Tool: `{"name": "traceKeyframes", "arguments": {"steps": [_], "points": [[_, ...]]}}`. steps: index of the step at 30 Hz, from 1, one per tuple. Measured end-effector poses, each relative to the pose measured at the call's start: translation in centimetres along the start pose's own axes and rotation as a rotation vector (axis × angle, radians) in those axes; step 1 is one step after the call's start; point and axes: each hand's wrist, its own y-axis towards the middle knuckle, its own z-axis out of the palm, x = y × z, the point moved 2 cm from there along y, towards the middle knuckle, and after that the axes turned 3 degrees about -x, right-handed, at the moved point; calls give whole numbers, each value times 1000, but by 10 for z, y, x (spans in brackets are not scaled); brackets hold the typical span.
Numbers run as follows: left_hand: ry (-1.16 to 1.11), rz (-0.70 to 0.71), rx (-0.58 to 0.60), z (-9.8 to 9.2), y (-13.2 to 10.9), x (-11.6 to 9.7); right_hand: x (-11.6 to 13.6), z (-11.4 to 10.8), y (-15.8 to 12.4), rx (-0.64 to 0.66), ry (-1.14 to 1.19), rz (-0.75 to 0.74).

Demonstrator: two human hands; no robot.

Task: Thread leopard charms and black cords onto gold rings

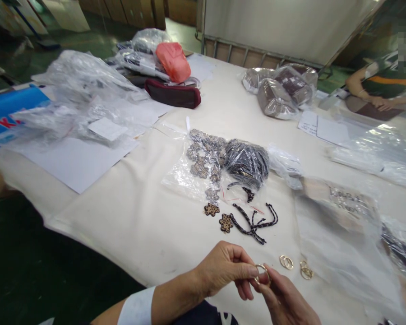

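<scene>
Between my two hands is a gold metal ring (263, 267), above the table's near edge. The fingertips of my left hand (223, 268) pinch its left side. My right hand (284, 295) grips it from the right with thumb and fingers. Just beyond lie black patterned cords (252, 225), crossed over each other. Beside them are two leopard-print flower-shaped pieces (226, 223). More gold rings (286, 262) rest on the cloth right of my hands. A clear bag (203, 155) holds several more flower pieces, next to a bundle of dark cords (246, 162) in plastic.
Plastic-wrapped brown bags (279, 92) stand at the far right, near a person seated with hands on a brown item (372, 107). A dark red pouch (172, 93) and piled plastic bags (84, 81) occupy the far left. A labelled plastic bag (341, 207) lies at right.
</scene>
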Motion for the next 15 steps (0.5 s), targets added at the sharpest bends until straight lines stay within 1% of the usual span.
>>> {"name": "traceKeyframes", "arguments": {"steps": [2,3,5,9,12,13,14,15], "points": [[-10,-8,-13,0,2,2,-5,-3,-1,5,-55,-3],[-19,-18,-15,0,3,2,-9,-5,0,25,-42,14],[-48,-72,14,0,5,4,-16,-6,1,124,40,41],[-60,-293,170,-2,10,7,-26,-8,8,243,263,113],[-36,-438,289,-4,12,12,-22,-3,15,400,450,158],[-31,-460,309,-4,12,15,-19,-1,17,415,458,173],[-23,-447,298,-4,13,17,-16,0,19,386,424,186],[-8,-396,251,-5,14,19,-14,1,21,323,354,198]]}}
